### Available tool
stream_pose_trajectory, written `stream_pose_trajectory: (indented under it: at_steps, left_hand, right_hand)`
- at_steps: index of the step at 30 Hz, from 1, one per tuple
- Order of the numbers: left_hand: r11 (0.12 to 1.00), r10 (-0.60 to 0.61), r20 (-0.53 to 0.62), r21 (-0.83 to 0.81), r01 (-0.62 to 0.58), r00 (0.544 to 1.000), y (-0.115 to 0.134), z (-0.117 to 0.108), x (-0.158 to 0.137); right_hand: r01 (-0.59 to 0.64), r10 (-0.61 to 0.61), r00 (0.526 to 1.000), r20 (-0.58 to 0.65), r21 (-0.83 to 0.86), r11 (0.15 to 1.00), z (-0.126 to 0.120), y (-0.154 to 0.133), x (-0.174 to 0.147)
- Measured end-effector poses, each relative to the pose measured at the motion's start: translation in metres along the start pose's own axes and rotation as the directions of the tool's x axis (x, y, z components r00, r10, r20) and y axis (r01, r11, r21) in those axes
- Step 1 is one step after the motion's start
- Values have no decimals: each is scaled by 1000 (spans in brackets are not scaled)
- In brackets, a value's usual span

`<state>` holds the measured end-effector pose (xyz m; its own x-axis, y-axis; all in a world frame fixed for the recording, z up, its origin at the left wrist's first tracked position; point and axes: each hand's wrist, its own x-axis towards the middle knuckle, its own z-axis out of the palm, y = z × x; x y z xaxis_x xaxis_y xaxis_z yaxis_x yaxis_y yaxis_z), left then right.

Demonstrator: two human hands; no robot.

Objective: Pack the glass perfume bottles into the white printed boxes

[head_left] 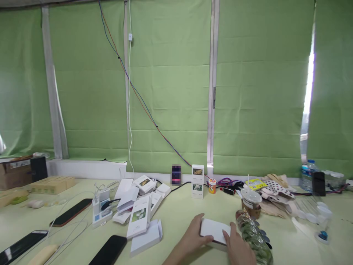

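Note:
A small white box (214,229) lies low in the view, right of the middle, between my two hands. My left hand (194,235) grips its left side, thumb along the near edge and fingers at the far left corner. On the right side my right hand (239,246) is closed on the same box, its thumb on the top near the right edge. The underside of the box is hidden. Just right of my right hand is a row of clear-wrapped green rounded items (255,235), their kind unclear.
Left of my hands lies a pile of white picture boxes (139,216), with a black phone (109,250) in front. Two stacked picture boxes (198,181) stand behind, beside a small orange tub (212,186). A lidded cup (250,200) is back right. A power strip (100,209) trails cables.

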<state>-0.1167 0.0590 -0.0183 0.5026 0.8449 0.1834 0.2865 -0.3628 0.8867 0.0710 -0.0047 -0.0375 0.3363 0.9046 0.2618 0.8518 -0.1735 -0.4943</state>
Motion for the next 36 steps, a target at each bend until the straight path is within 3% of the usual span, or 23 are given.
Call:
stream_pose_trajectory:
  at_steps: [2, 4, 6, 9, 14, 16, 21, 28, 31, 36]
  left_hand:
    - [995, -18, -45, -104, 13, 999, -4, 2, -1]
    - [987, -38, -54, -161, 29, 998, -5, 3, -2]
    - [980, -77, -45, -187, 67, 996, -3, 3, -2]
    - [964, -119, -11, -243, 113, 993, -2, 2, -1]
    - [933, -58, 70, -350, 79, 996, -9, -1, 0]
    - [956, -66, 58, -281, 80, 996, -13, -3, -1]
    - [986, -134, -104, 89, 143, 986, -18, -5, -1]
    - [987, -20, -167, 155, 46, 986, -15, -7, 3]
    - [971, 54, -207, 238, -4, 977, -16, -3, 5]
    - [956, 52, -223, 291, 16, 974, -15, 1, 6]
  right_hand:
    - [47, -35, 997, -65, 189, 981, 2, 2, 3]
    - [125, -76, 988, -132, 412, 902, 3, 2, 7]
    - [204, -164, 979, -123, 518, 831, 2, -1, 10]
    - [273, -300, 954, -17, 468, 840, 0, -6, 16]
    - [221, -262, 962, 70, 357, 907, 6, -8, 24]
    - [200, -249, 963, 105, 340, 919, 11, -8, 24]
    - [187, -244, 962, 125, 356, 916, 21, -3, 22]
    - [93, -169, 982, 85, 560, 823, 26, 11, 22]
    - [120, -182, 982, 56, 563, 818, 31, 12, 22]
    - [135, -189, 982, 20, 626, 768, 39, 9, 22]
